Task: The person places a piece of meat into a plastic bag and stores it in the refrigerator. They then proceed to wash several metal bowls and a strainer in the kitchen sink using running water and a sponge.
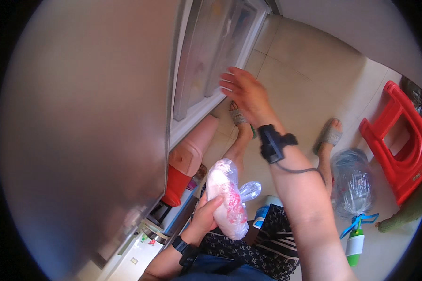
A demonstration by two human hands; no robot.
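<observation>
My left hand grips a plastic bag of pale, reddish-marked food, its thumb lying across the front; the bag's knotted end sticks out to the right. What the food is I cannot tell. With fingers apart and nothing in it, my right hand is raised in front of the refrigerator's clear drawers. The refrigerator compartment stands open, and its drawer fronts look frosted or cloudy. Both wrists wear black straps, the right one with a cable.
A large grey door panel fills the left side. Pink and red plastic containers stand below the compartment. On the right are a red plastic stool, a filled clear bag, a green-and-white bottle and a long green gourd-like vegetable.
</observation>
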